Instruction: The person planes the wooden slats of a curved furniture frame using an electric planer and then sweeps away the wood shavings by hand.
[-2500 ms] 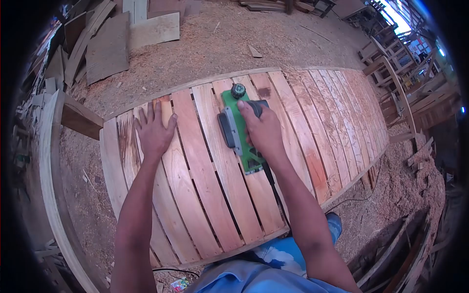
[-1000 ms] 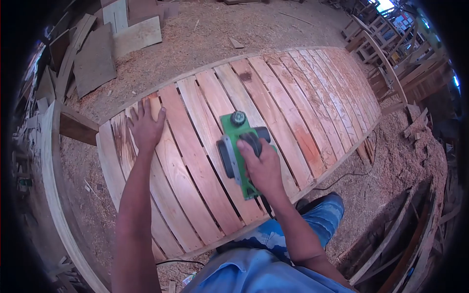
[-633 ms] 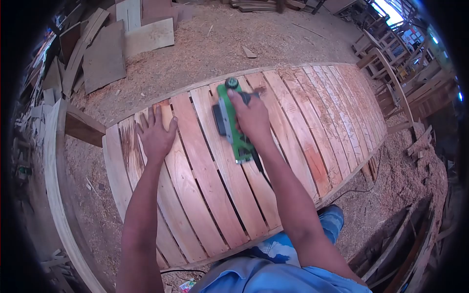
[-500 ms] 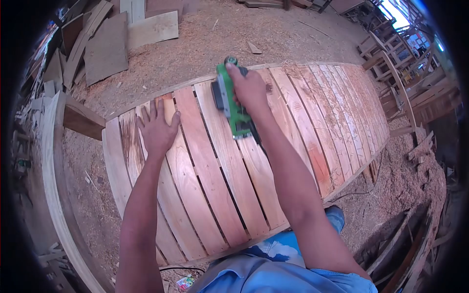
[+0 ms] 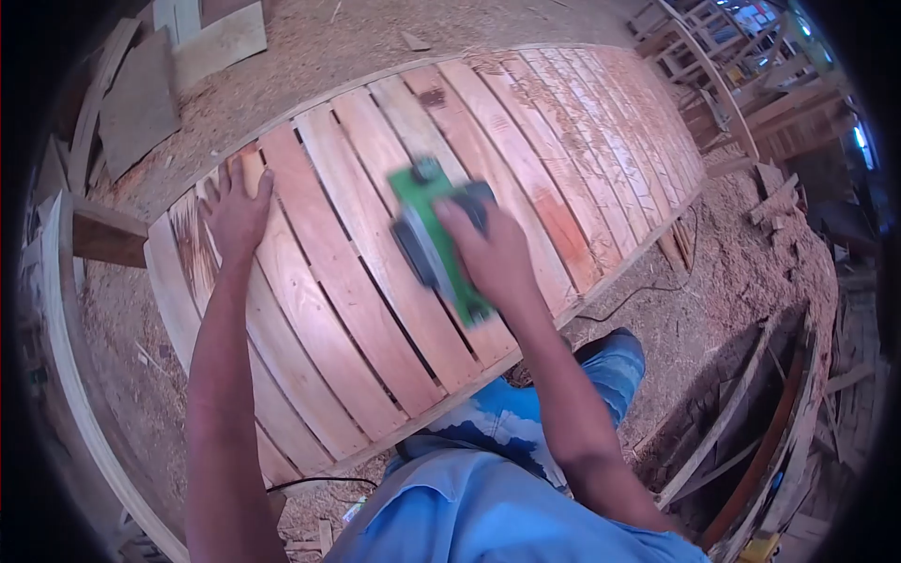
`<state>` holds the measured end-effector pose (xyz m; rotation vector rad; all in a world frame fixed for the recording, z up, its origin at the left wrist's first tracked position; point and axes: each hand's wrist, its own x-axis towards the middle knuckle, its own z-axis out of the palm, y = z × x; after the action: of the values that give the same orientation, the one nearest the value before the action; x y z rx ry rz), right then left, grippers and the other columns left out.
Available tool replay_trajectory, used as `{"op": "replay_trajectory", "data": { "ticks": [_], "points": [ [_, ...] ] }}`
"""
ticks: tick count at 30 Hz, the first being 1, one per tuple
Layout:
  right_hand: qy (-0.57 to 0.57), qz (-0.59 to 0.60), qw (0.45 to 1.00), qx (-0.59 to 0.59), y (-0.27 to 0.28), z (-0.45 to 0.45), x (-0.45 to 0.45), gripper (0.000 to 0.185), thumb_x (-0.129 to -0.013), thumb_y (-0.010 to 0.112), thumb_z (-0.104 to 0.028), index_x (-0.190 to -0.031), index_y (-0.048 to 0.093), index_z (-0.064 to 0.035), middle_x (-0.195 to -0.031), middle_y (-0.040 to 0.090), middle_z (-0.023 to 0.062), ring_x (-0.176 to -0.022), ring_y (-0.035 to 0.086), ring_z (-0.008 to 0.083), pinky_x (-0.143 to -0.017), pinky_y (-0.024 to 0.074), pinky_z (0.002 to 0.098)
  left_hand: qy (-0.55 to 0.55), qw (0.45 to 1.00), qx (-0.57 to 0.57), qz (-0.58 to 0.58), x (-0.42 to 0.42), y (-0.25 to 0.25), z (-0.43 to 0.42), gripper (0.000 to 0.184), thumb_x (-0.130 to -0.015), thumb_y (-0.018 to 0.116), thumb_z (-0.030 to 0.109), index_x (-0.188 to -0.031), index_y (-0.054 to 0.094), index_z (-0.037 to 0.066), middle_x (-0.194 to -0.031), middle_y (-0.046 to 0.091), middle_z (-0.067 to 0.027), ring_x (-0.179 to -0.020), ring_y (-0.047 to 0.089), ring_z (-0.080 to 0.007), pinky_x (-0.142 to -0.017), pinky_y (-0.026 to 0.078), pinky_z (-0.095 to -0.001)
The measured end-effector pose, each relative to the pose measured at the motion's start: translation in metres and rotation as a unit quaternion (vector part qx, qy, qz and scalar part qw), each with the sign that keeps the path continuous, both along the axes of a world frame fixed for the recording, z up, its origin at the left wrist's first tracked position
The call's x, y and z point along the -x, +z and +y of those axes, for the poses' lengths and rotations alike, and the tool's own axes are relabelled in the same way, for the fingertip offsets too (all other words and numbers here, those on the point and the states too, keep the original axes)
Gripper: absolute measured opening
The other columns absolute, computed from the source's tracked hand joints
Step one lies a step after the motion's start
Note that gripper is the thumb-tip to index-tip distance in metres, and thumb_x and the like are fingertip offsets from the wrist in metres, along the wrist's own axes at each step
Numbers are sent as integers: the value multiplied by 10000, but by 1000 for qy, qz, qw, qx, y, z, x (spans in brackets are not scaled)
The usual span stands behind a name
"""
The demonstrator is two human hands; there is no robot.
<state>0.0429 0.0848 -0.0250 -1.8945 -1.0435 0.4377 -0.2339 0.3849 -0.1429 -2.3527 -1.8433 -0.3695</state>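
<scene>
My right hand [image 5: 495,251] is wrapped round the handle of a green electric planer [image 5: 413,195], blurred by motion. The planer sits over the middle of a slatted wooden panel [image 5: 324,305], its round front knob pointing to the far edge. My left hand [image 5: 235,216] lies flat on the slats toward the left end, fingers spread, holding nothing. Close by it, one slat has a rough dark-streaked patch [image 5: 194,249]. Pale planks with narrow dark gaps between them make up the panel. Whether the planer's sole touches the wood cannot be seen.
Wood shavings [image 5: 563,103] cover the panel's right part. A pale wooden frame [image 5: 70,347] stands at the left. Boards [image 5: 136,117] lean at the upper left. A black cord [image 5: 648,288] runs along the ground at right. Scrap timber [image 5: 751,441] lies at lower right.
My right hand has drawn the planer back from near the far edge toward my body. My left hand stays on the same slats. The view has shifted, moving the panel up and left.
</scene>
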Motion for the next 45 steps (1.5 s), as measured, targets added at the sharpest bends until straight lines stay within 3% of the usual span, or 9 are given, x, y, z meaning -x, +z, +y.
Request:
{"op": "replay_trajectory", "data": {
  "ticks": [3,6,10,12,13,19,26,34,45],
  "points": [
    [-47,66,990,118,21,-128,10,566,-1036,756,-469,-1278,731,43,-1020,777,245,-948,772,357,-834,574,464,2,1000,10,6,-1,3,-2,893,-1075,449,772,-1752,400,192,-1829,350,-116,-1662,319,-460,-1358,163,-646],
    [-113,142,970,159,32,-216,14,456,-1021,806,-359,-1226,730,41,-797,750,139,-728,760,205,-667,563,383,2,1000,16,8,-1,0,-1,893,-1078,445,768,-1756,394,187,-1834,339,-114,-1666,305,-465,-1358,165,-645],
    [-108,153,972,145,25,-240,9,407,-1020,816,-330,-1182,724,31,-702,712,93,-604,710,158,-583,530,356,-2,1000,20,6,-1,0,-1,889,-1086,433,762,-1758,389,181,-1839,327,-118,-1669,287,-477,-1357,167,-645],
    [-98,154,973,143,28,-219,-1,418,-1025,808,-351,-1171,721,31,-708,716,102,-601,711,169,-588,535,365,-1,1000,25,13,-2,3,-2,886,-1089,429,759,-1757,389,178,-1838,325,-122,-1670,281,-482,-1357,168,-646],
    [-90,165,966,180,34,-204,-6,523,-1027,795,-423,-1196,714,65,-769,737,169,-683,752,255,-655,568,410,-1,1000,27,13,-4,6,-4,879,-1093,432,751,-1756,390,175,-1837,327,-128,-1669,281,-484,-1355,170,-648],
    [-65,137,975,165,30,-116,-25,722,-1018,771,-543,-1237,691,141,-947,752,301,-920,769,417,-844,579,504,-2,999,27,16,-5,8,-6,863,-1105,432,732,-1759,373,171,-1824,349,-136,-1665,287,-484,-1353,177,-650],
    [-42,84,990,107,8,-19,-45,751,-1035,717,-619,-1183,708,117,-916,752,285,-913,768,413,-853,585,502,-4,1000,26,9,-5,8,-7,873,-1105,442,726,-1757,369,150,-1823,346,-146,-1667,285,-481,-1351,175,-658],
    [-20,105,988,110,25,94,-60,679,-1045,687,-656,-1058,753,19,-730,737,156,-618,744,287,-700,600,468,3,999,38,-1,-8,14,-10,864,-1102,468,695,-1765,356,151,-1826,339,-147,-1669,282,-481,-1357,157,-654],
    [11,41,995,87,16,236,-90,782,-1033,655,-684,-736,740,34,-635,720,163,-610,764,285,-703,618,439,9,999,33,3,-9,15,-10,860,-1093,480,702,-1753,390,157,-1828,339,-136,-1675,275,-478,-1365,161,-646]
  ]
}}
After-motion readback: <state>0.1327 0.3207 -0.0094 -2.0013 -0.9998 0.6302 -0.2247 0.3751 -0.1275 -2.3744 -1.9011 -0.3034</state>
